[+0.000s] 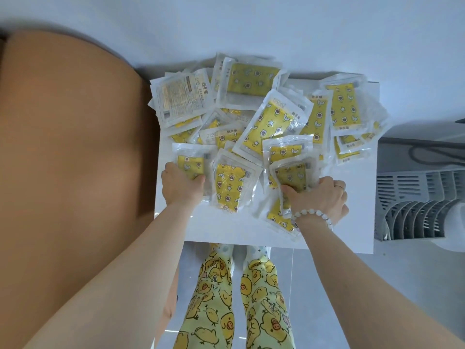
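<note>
Two hands, each gripping a clear packet with a yellow insert, at the near edge of a heap on a white table (226,230)

Beside the brown cardboard box (75,147), the left hand (182,187) clasps the left packet (191,159) by its near end, thumb pressed on the yellow face and the other fingers curled out of sight beneath. Its long axis runs straight away from the person. The heap of packets (271,119) lies behind and between the hands. The right packet (293,172) stands likewise lengthwise, tilted slightly left, above others; the right hand (319,197), with a bead bracelet (312,214) at the wrist, pinches its near end, thumb on front, fingers wrapped round the right edge. A grey crate (415,205) sits beyond
</note>
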### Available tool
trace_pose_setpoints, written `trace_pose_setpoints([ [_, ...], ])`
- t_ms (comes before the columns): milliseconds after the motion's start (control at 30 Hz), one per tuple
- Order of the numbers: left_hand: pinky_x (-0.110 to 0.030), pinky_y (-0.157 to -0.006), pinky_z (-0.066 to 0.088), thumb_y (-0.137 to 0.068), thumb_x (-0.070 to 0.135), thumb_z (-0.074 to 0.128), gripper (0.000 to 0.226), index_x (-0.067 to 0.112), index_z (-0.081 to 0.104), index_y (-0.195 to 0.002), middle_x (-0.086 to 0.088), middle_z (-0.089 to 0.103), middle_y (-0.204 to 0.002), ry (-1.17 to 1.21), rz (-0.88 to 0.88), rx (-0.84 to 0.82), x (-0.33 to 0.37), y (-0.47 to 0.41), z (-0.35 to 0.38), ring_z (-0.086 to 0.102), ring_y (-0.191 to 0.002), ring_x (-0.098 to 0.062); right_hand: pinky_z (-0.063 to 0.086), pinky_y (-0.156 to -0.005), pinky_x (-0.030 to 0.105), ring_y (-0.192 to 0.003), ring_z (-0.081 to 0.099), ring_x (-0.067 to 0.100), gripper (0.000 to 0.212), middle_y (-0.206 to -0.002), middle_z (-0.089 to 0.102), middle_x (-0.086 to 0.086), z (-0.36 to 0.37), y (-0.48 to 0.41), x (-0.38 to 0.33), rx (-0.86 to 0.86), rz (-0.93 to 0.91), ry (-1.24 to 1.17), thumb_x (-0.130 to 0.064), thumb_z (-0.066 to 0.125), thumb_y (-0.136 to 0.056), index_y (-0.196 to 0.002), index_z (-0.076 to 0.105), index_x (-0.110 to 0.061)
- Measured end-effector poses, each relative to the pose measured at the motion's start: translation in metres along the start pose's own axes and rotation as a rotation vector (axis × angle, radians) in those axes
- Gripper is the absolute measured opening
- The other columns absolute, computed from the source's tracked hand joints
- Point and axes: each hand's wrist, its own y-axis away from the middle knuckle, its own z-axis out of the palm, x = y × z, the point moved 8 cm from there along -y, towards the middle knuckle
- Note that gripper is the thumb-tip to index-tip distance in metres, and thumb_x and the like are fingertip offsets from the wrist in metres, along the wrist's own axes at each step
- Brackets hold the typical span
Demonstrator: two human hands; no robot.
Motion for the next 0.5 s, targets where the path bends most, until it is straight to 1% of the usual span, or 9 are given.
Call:
trace_pose_setpoints([
  [67,-0.037,-0.082,0.043,-0.081,0.024,0.072,0.054,0.001,0.043,-0.120,-0.014,0.052,-0.121,0.001,-0.002,-0.010,-0.004,0.003,-0.003,0.052,-0.109,-0.031,0.031,-0.098,0.037,-0.116,0.045,0.026,0.052,-0.114,0.050,0.007,-0.005,0.001,0.002,-0.011,-0.003,-0.034,-0.047,0.074,-0.073,-0.104,0.052,-0.012],
  [133,-0.035,-0.079,0.042,-0.083,0.024,0.071,0.053,0.000,0.043,-0.121,-0.015,0.053,-0.120,0.001,-0.012,-0.013,-0.007,0.007,-0.006,0.053,-0.109,-0.032,0.032,-0.097,0.036,-0.107,0.052,0.025,0.042,-0.096,0.051,0.001,-0.008,0.003,0.001,-0.040,-0.016,-0.080,-0.044,0.071,-0.076,-0.093,0.046,-0.016],
  [200,-0.036,-0.082,0.044,-0.083,0.023,0.071,0.053,0.000,0.042,-0.122,-0.016,0.054,-0.121,0.017,-0.026,-0.015,-0.009,0.010,-0.008,0.053,-0.110,-0.033,0.036,-0.095,0.037,-0.091,0.056,0.027,0.040,-0.077,0.050,-0.003,-0.010,0.005,0.000,-0.071,-0.028,-0.107,-0.043,0.070,-0.078,-0.089,0.043,-0.016],
  [267,-0.037,-0.083,0.045,-0.083,0.022,0.071,0.053,-0.001,0.042,-0.122,-0.016,0.054,-0.121,0.025,-0.035,-0.017,-0.009,0.013,-0.009,0.053,-0.110,-0.033,0.040,-0.094,0.037,-0.074,0.051,0.027,0.041,-0.062,0.044,-0.006,-0.015,0.007,0.000,-0.076,-0.033,-0.132,-0.042,0.071,-0.077,-0.088,0.042,-0.014],
  [333,-0.036,-0.082,0.044,-0.083,0.021,0.071,0.053,-0.001,0.042,-0.121,-0.016,0.054,-0.121,0.036,-0.032,-0.015,-0.009,0.017,-0.011,0.053,-0.110,-0.033,0.041,-0.094,0.039,-0.070,0.046,0.024,0.043,-0.060,0.040,-0.008,-0.021,0.009,0.000,-0.064,-0.038,-0.149,-0.041,0.072,-0.077,-0.088,0.041,-0.013],
  [400,-0.034,-0.079,0.043,-0.082,0.020,0.072,0.053,-0.001,0.043,-0.120,-0.015,0.053,-0.122,0.049,-0.022,-0.001,-0.008,0.020,-0.013,0.053,-0.110,-0.032,0.041,-0.095,0.041,-0.071,0.047,0.024,0.043,-0.060,0.040,-0.008,-0.025,0.010,0.003,-0.055,-0.033,-0.168,-0.042,0.072,-0.076,-0.085,0.041,-0.014],
  [467,-0.034,-0.080,0.042,-0.080,0.020,0.074,0.054,-0.001,0.044,-0.119,-0.015,0.051,-0.122,0.087,-0.018,0.018,-0.009,0.021,-0.016,0.052,-0.111,-0.031,0.047,-0.090,0.043,-0.074,0.054,0.026,0.045,-0.061,0.043,-0.005,-0.025,0.009,0.009,-0.073,0.002,-0.189,-0.047,0.072,-0.075,-0.074,0.041,-0.014],
  [500,-0.034,-0.081,0.043,-0.079,0.020,0.075,0.054,0.000,0.044,-0.118,-0.015,0.052,-0.122,0.134,-0.022,0.026,-0.011,0.021,-0.018,0.052,-0.110,-0.030,0.051,-0.083,0.042,-0.075,0.059,0.028,0.047,-0.062,0.045,-0.003,-0.025,0.007,0.015,-0.091,0.047,-0.214,-0.050,0.072,-0.073,-0.068,0.041,-0.015],
])
